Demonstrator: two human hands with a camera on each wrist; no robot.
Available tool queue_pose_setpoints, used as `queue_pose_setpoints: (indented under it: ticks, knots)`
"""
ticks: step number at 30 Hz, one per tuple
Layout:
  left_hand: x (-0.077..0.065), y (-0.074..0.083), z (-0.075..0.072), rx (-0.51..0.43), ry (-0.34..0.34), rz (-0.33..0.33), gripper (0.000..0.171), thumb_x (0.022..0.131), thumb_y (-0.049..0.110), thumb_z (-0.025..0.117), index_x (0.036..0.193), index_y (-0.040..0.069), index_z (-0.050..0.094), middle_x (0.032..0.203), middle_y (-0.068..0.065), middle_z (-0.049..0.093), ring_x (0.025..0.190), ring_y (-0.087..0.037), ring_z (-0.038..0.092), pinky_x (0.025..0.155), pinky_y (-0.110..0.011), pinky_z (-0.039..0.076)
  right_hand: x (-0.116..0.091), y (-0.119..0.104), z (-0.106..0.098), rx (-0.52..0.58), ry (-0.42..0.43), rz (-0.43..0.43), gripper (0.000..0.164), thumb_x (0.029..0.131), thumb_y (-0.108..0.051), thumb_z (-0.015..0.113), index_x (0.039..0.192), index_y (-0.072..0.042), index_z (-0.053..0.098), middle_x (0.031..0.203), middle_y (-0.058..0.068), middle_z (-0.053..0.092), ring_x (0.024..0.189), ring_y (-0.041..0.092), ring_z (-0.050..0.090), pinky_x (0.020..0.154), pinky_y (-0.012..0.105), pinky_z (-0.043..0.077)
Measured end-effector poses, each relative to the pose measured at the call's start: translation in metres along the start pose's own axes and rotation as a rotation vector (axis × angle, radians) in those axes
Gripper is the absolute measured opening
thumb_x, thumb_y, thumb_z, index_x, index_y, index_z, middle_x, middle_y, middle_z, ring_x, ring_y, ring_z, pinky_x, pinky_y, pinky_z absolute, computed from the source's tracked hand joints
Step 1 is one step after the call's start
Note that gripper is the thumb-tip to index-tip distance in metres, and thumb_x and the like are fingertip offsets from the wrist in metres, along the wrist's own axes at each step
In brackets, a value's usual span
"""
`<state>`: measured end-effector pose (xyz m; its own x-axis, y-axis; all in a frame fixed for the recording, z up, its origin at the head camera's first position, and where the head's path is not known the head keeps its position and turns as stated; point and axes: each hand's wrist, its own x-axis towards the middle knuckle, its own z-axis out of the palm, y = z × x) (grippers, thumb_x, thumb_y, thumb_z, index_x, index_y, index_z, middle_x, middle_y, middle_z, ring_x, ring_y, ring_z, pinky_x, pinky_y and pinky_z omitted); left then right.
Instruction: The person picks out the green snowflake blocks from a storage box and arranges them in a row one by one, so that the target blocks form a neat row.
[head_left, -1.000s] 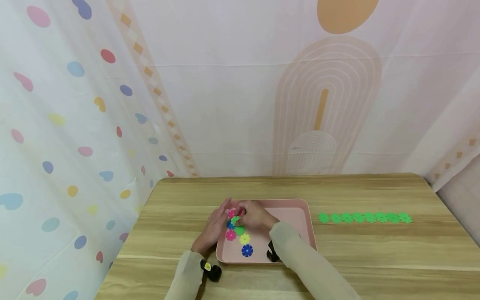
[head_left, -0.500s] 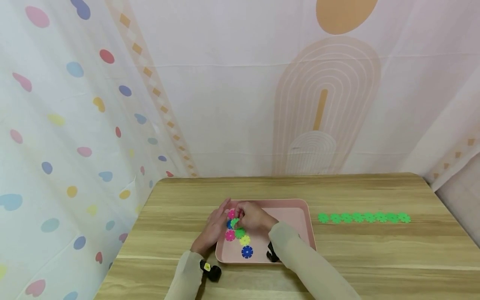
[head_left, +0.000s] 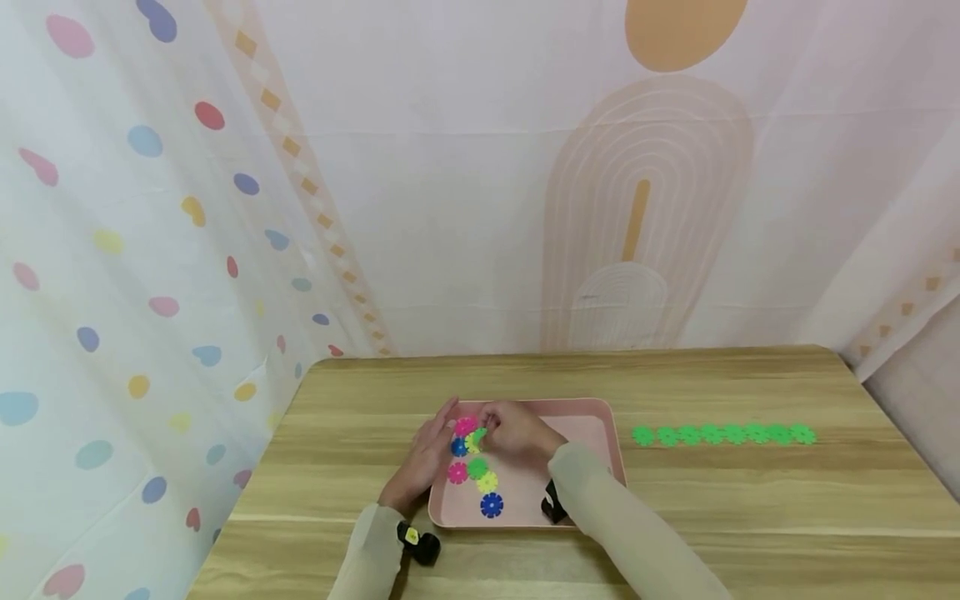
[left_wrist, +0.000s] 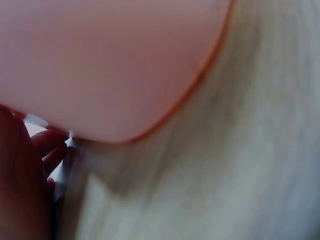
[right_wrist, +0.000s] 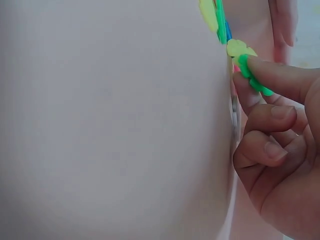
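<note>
My right hand is over the left part of a pink tray. In the right wrist view it pinches a green snowflake disc between thumb and forefinger, with the other fingers curled. Just beyond this piece shows a yellow snowflake disc. Pink and blue snowflake discs lie close to the pinched one. My left hand rests along the tray's left rim, fingers stretched forward; the left wrist view catches only part of that hand.
Nearer the tray's front lie another pink disc, a green disc, a yellow disc and a dark blue disc. A row of several green discs lies right of the tray on the wooden table.
My right hand has shifted slightly right with the green disc, and a yellow disc now shows beside it. My left hand stays at the tray's rim. The head view has turned slightly.
</note>
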<state>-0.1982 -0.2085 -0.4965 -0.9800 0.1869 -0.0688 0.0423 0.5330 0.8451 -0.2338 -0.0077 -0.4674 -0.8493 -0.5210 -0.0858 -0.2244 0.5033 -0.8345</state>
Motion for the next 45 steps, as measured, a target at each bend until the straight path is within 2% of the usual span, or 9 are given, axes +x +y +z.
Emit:
queue_pose_setpoints:
  ticks: [8, 13, 19, 23, 27, 32, 37, 45]
  knots:
    - [-0.001, -0.001, 0.002, -0.009, 0.007, -0.028, 0.055, 0.107, 0.045, 0.03, 0.159, 0.03, 0.021, 0.164, -0.008, 0.022, 0.149, -0.04, 0.008, 0.113, -0.072, 0.004, -0.008, 0.006, -0.015, -0.015, 0.01, 0.017, 0.011, 0.088, -0.005, 0.07, 0.097, -0.011, 0.067, 0.086, -0.001, 0.062, 0.08, 0.016, 0.055, 0.074, 0.03, 0.05]
    - [0.0, 0.0, 0.002, -0.015, 0.006, -0.037, 0.055, 0.107, 0.046, 0.03, 0.159, 0.031, 0.02, 0.164, -0.006, 0.022, 0.15, -0.04, 0.006, 0.113, -0.073, 0.002, -0.016, 0.005, -0.03, 0.044, 0.043, 0.025, 0.017, 0.087, -0.002, 0.072, 0.102, -0.008, 0.065, 0.088, 0.001, 0.062, 0.081, 0.015, 0.055, 0.074, 0.029, 0.05]
    - [0.001, 0.0, 0.001, -0.016, 0.006, -0.025, 0.055, 0.107, 0.045, 0.029, 0.159, 0.029, 0.019, 0.165, -0.005, 0.021, 0.15, -0.039, 0.006, 0.113, -0.072, 0.002, -0.026, 0.012, -0.044, 0.061, 0.067, -0.015, 0.017, 0.087, 0.0, 0.071, 0.102, -0.005, 0.065, 0.084, 0.001, 0.062, 0.077, 0.013, 0.053, 0.069, 0.025, 0.046]
    - [0.0, 0.0, 0.001, -0.016, 0.005, -0.02, 0.055, 0.107, 0.045, 0.029, 0.159, 0.028, 0.02, 0.165, -0.005, 0.021, 0.15, -0.039, 0.006, 0.114, -0.071, 0.002, -0.037, 0.016, -0.056, 0.066, 0.069, -0.039, 0.017, 0.086, 0.002, 0.07, 0.101, -0.004, 0.065, 0.086, 0.002, 0.066, 0.077, 0.013, 0.057, 0.068, 0.026, 0.048]
    - [-0.001, 0.0, 0.0, -0.013, -0.001, -0.021, 0.056, 0.107, 0.046, 0.03, 0.159, 0.028, 0.02, 0.164, -0.005, 0.021, 0.15, -0.039, 0.007, 0.114, -0.071, 0.002, -0.046, 0.022, -0.07, 0.034, 0.087, -0.068, 0.018, 0.087, 0.0, 0.07, 0.103, -0.004, 0.066, 0.088, 0.001, 0.067, 0.079, 0.011, 0.059, 0.07, 0.026, 0.048]
    - [-0.002, 0.0, 0.0, -0.018, -0.004, -0.024, 0.056, 0.107, 0.046, 0.03, 0.159, 0.029, 0.019, 0.165, -0.004, 0.02, 0.151, -0.039, 0.005, 0.114, -0.071, 0.001, -0.058, 0.028, -0.088, 0.02, 0.118, -0.093, 0.017, 0.086, -0.003, 0.072, 0.102, -0.004, 0.067, 0.083, 0.002, 0.068, 0.074, 0.011, 0.058, 0.066, 0.026, 0.048]
    - [0.0, -0.001, -0.001, -0.011, -0.002, -0.019, 0.055, 0.108, 0.045, 0.029, 0.16, 0.028, 0.019, 0.165, -0.003, 0.019, 0.151, -0.039, 0.002, 0.113, -0.071, -0.001, -0.073, 0.025, -0.104, 0.046, 0.132, -0.085, 0.018, 0.088, -0.005, 0.072, 0.104, -0.004, 0.066, 0.085, 0.004, 0.068, 0.077, 0.013, 0.06, 0.068, 0.029, 0.048]
    - [0.0, 0.002, 0.001, -0.03, 0.002, -0.014, 0.054, 0.108, 0.041, 0.029, 0.16, 0.026, 0.02, 0.165, -0.003, 0.02, 0.151, -0.039, 0.004, 0.114, -0.07, -0.001, -0.096, 0.038, -0.129, -0.031, 0.179, -0.053, 0.018, 0.089, -0.013, 0.073, 0.105, -0.007, 0.065, 0.086, 0.002, 0.067, 0.079, 0.017, 0.061, 0.07, 0.032, 0.05]
